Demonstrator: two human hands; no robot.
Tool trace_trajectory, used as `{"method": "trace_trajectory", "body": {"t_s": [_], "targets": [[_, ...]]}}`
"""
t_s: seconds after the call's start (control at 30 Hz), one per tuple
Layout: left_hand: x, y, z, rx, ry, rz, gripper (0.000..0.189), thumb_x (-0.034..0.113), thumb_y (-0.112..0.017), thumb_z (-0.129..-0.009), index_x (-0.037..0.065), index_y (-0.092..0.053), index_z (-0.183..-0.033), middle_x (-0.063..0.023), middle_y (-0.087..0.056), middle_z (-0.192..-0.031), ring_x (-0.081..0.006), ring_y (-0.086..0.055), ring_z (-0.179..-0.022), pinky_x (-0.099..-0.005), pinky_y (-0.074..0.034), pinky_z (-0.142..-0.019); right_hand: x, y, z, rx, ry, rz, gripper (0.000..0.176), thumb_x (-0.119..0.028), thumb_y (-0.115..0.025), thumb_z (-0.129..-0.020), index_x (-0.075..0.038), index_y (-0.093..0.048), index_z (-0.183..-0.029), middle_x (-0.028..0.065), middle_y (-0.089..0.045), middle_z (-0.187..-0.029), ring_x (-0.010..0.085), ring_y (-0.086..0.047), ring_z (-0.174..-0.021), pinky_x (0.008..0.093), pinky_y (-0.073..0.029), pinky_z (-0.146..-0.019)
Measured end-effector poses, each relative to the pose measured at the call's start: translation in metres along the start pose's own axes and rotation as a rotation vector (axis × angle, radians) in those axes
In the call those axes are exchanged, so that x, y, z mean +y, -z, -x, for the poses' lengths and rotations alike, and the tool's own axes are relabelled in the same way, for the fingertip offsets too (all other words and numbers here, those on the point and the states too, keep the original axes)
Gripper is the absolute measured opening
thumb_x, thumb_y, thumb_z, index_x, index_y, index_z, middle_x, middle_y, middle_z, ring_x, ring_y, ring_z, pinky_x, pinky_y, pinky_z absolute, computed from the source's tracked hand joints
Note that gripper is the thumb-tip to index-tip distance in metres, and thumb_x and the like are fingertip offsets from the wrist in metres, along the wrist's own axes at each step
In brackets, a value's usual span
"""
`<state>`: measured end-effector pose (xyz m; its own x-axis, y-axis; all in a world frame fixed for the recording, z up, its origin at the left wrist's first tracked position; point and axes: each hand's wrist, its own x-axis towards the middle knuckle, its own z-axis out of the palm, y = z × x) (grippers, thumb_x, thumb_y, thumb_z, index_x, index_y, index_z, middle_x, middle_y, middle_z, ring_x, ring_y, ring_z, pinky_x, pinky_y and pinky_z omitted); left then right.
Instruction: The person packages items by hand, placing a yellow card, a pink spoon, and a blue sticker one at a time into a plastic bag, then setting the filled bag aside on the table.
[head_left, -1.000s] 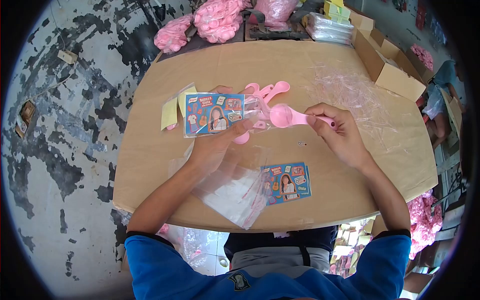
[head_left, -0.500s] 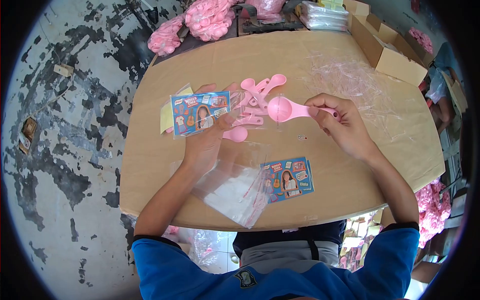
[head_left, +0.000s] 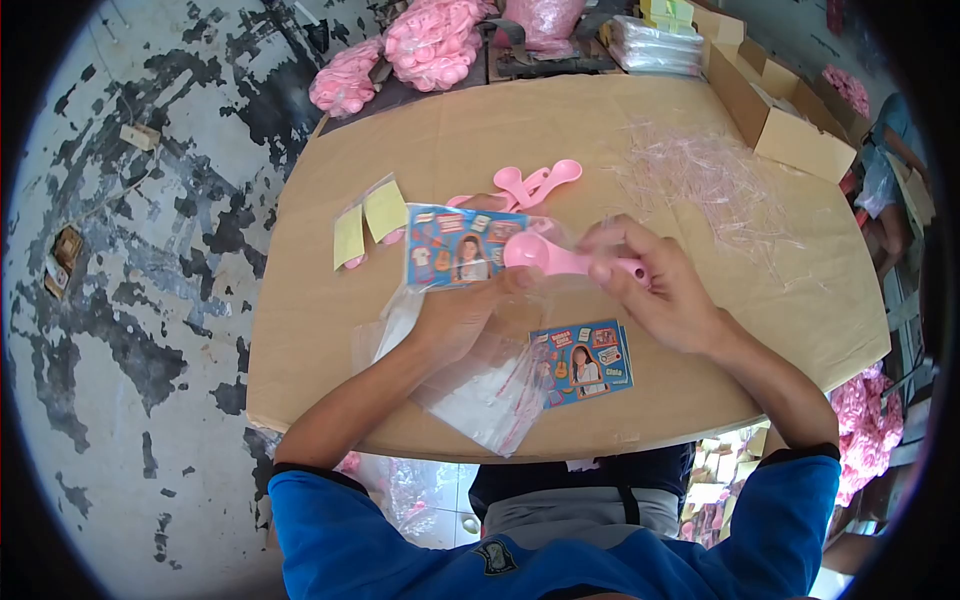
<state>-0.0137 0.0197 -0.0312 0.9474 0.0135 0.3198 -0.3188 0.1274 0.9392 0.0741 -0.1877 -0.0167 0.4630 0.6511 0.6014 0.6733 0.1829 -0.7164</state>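
My left hand (head_left: 452, 322) is closed on a clear plastic bag with a blue printed card (head_left: 438, 262) in it, thumb across the card's lower right. In my right hand (head_left: 668, 292), a pink measuring spoon (head_left: 572, 263) is pinched by its handle. The spoon's bowl points left and overlaps the bag's right end. Behind the bag lie loose pink spoons (head_left: 565, 172). Below my left wrist are flat clear bags (head_left: 480, 405), beside a small stack of blue cards (head_left: 590, 365). Left of the held bag lie packets with yellow paper (head_left: 385, 212).
Thin clear plastic strips (head_left: 700, 190) are heaped at the table's right. An open cardboard box (head_left: 805, 145) stands at the back right corner, near stacked clear packs (head_left: 655, 45). Bundled pink spoons (head_left: 435, 45) sit behind the table. Another person (head_left: 890, 150) is at the far right.
My left hand has brought the bagged card rightward, uncovering the yellow-paper packets. My right hand has moved left and slightly down with the spoon, whose bowl now overlaps the bag.
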Motion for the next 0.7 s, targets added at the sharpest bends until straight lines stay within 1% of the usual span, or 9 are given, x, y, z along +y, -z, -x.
{"method": "trace_trajectory", "body": {"t_s": [0.1, 0.17, 0.23, 0.37, 0.43, 0.5, 0.53, 0.6, 0.7], "targets": [[-0.006, 0.004, -0.005, 0.045, -0.019, 0.163, 0.065, 0.018, -0.062, -0.092, 0.012, -0.023, -0.144, -0.017, -0.044, -0.138, -0.0282, -0.048, -0.126, -0.0441, -0.045, -0.102, -0.021, 0.036, -0.017, -0.016, 0.006, 0.202, 0.009, -0.012, -0.057, -0.093, -0.004, -0.059, -0.096, 0.0031, -0.06, -0.083, 0.0079, -0.052, -0.068, 0.025, -0.04, -0.06], [0.008, 0.013, -0.01, 0.098, 0.064, 0.126, 0.065, 0.023, -0.056, -0.096, 0.008, -0.019, -0.146, -0.0178, -0.045, -0.137, -0.028, -0.047, -0.127, -0.0423, -0.041, -0.105, -0.07, 0.076, -0.035, -0.083, -0.328, 0.383, 0.004, -0.007, -0.057, -0.089, -0.005, -0.059, -0.092, 0.0011, -0.058, -0.069, 0.0073, -0.05, -0.059, 0.0274, -0.039, -0.054], [0.005, 0.023, -0.016, 0.157, 0.037, 0.243, 0.063, 0.027, -0.053, -0.097, 0.006, -0.019, -0.146, -0.0179, -0.045, -0.137, -0.0279, -0.047, -0.127, -0.0416, -0.039, -0.107, -0.072, 0.088, -0.051, -0.128, -0.19, 0.467, 0.004, -0.008, -0.059, -0.086, -0.005, -0.06, -0.087, 0.0, -0.053, -0.061, 0.0072, -0.046, -0.052, 0.0281, -0.036, -0.05], [0.037, 0.012, -0.018, 0.072, -0.032, -0.219, 0.062, 0.029, -0.056, -0.095, 0.003, -0.026, -0.143, -0.0183, -0.044, -0.139, -0.0254, -0.045, -0.128, -0.038, -0.035, -0.109, -0.09, 0.095, -0.078, -0.202, -0.16, 0.836, 0.014, -0.016, -0.061, -0.083, -0.003, -0.062, -0.078, -0.0013, -0.046, -0.053, 0.0072, -0.043, -0.049, 0.0278, -0.034, -0.047], [0.038, 0.0, -0.017, -0.16, -0.241, -0.401, 0.066, 0.026, -0.065, -0.089, 0.001, -0.032, -0.14, -0.0158, -0.044, -0.137, -0.0228, -0.048, -0.124, -0.0341, -0.039, -0.102, -0.103, 0.096, -0.088, -0.125, -0.149, 0.658, 0.021, -0.021, -0.063, -0.083, 0.0, -0.064, -0.076, 0.0009, -0.05, -0.055, 0.0081, -0.046, -0.051, 0.0277, -0.036, -0.049], [0.041, -0.026, -0.016, -0.185, -0.353, -0.804, 0.073, 0.025, -0.073, -0.082, 0.001, -0.033, -0.139, -0.0139, -0.046, -0.132, -0.0207, -0.055, -0.115, -0.0293, -0.046, -0.092, -0.108, 0.082, -0.094, -0.149, -0.158, 0.509, 0.021, -0.02, -0.063, -0.083, 0.001, -0.065, -0.079, 0.002, -0.051, -0.055, 0.0087, -0.047, -0.052, 0.0282, -0.038, -0.05], [0.037, -0.033, -0.02, -0.179, -0.296, -0.803, 0.07, 0.024, -0.072, -0.083, 0.001, -0.034, -0.138, -0.0131, -0.047, -0.13, -0.0189, -0.055, -0.113, -0.0287, -0.047, -0.09, -0.092, 0.07, -0.094, -0.147, -0.04, 0.383, 0.02, -0.019, -0.063, -0.083, 0.001, -0.066, -0.081, 0.0035, -0.054, -0.055, 0.0099, -0.046, -0.049, 0.0288, -0.039, -0.049], [0.027, -0.041, -0.028, -0.163, -0.179, -0.795, 0.065, 0.021, -0.07, -0.086, 0.0, -0.036, -0.137, -0.0115, -0.049, -0.128, -0.0154, -0.056, -0.109, -0.0273, -0.047, -0.088, -0.086, 0.056, -0.095, -0.154, -0.067, 0.403, 0.022, -0.021, -0.063, -0.084, 0.001, -0.066, -0.081, 0.0049, -0.057, -0.057, 0.0103, -0.047, -0.05, 0.0287, -0.04, -0.05], [0.014, -0.034, -0.052, -0.178, 0.057, -0.24, 0.057, 0.01, -0.062, -0.092, -0.001, -0.033, -0.14, -0.0094, -0.051, -0.131, -0.0194, -0.052, -0.12, -0.033, -0.045, -0.098, -0.065, 0.053, -0.103, 0.052, -0.001, 0.308, 0.027, -0.025, -0.063, -0.088, 0.001, -0.068, -0.087, 0.0097, -0.063, -0.068, 0.0114, -0.052, -0.06, 0.0295, -0.044, -0.057]]}}
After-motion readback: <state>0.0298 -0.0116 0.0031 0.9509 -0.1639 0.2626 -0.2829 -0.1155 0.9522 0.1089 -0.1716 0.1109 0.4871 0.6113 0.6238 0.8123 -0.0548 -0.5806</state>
